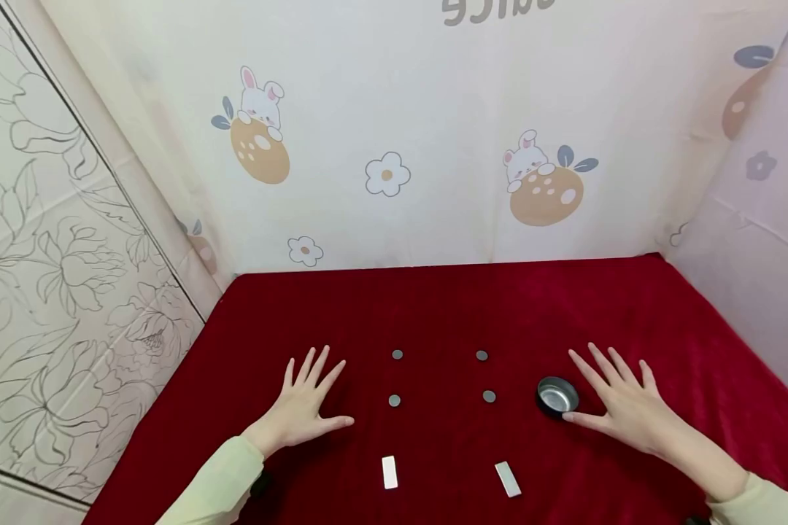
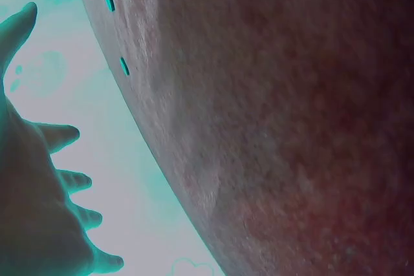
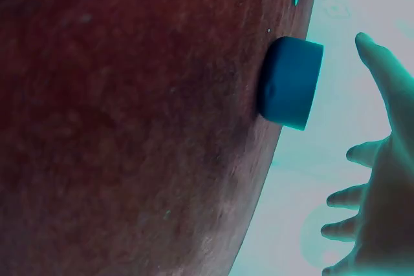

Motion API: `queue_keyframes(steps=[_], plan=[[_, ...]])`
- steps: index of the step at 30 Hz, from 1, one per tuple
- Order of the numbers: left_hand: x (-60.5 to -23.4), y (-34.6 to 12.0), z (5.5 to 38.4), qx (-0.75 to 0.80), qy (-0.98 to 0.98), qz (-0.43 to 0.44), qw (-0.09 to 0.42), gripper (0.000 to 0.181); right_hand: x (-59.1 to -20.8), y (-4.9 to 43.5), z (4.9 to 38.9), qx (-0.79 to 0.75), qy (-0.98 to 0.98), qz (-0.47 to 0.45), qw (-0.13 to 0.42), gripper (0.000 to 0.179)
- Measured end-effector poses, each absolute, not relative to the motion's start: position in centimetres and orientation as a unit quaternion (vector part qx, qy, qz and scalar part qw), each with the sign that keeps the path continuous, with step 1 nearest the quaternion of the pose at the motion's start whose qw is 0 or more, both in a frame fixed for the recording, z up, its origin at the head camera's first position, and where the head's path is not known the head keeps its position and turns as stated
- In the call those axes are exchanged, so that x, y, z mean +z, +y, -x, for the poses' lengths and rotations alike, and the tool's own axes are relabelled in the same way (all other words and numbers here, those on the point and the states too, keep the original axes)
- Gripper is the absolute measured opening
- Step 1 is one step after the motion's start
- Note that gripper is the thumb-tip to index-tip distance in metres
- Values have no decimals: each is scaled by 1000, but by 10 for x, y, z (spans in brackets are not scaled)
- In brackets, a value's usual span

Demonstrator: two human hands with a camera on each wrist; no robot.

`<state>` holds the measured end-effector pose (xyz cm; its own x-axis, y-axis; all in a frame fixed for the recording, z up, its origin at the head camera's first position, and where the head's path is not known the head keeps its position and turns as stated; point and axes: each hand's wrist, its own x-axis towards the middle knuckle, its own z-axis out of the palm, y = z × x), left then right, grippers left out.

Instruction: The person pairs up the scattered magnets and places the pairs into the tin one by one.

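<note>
My left hand [image 1: 298,410] is spread with straight fingers over the left part of the red cloth, holding nothing. On the other side my right hand [image 1: 633,410] is spread the same way, its thumb overlapping the rim of a small round dark tin [image 1: 557,397] in the head view. In the right wrist view the tin [image 3: 291,83] stands on the cloth, apart from the hand [image 3: 388,185]. Between the hands lie several grey discs, one of them a far-left disc [image 1: 397,354] and another a near-right disc [image 1: 489,397]. Closer to me are two silvery rectangular bars, a left bar [image 1: 389,472] and a right bar [image 1: 508,479].
Red velvety cloth [image 1: 433,313] covers the table. A pale curtain [image 1: 446,87] printed with rabbits and flowers hangs along the back edge, and more of it closes the right side. A flower-patterned panel [image 1: 59,255] stands at the left.
</note>
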<state>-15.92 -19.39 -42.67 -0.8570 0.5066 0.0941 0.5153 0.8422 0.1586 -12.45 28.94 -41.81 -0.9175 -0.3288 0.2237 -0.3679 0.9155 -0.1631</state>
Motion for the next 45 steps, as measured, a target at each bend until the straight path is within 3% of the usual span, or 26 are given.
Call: queue_keyframes(steps=[10,25,34,45], plan=[[-425,-184,153,-121,-943,308,19,79,-411,270,120,122,-955,-239,129,84],[-430,-167,142,-207,-925,313,-57,64,-405,233,114,230,-898,-333,171,63],[-432,-152,132,-255,-906,331,-74,48,-408,217,103,270,-890,-358,83,51],[-435,-142,127,-276,-888,353,-103,43,-420,211,105,306,-875,-375,-15,43]])
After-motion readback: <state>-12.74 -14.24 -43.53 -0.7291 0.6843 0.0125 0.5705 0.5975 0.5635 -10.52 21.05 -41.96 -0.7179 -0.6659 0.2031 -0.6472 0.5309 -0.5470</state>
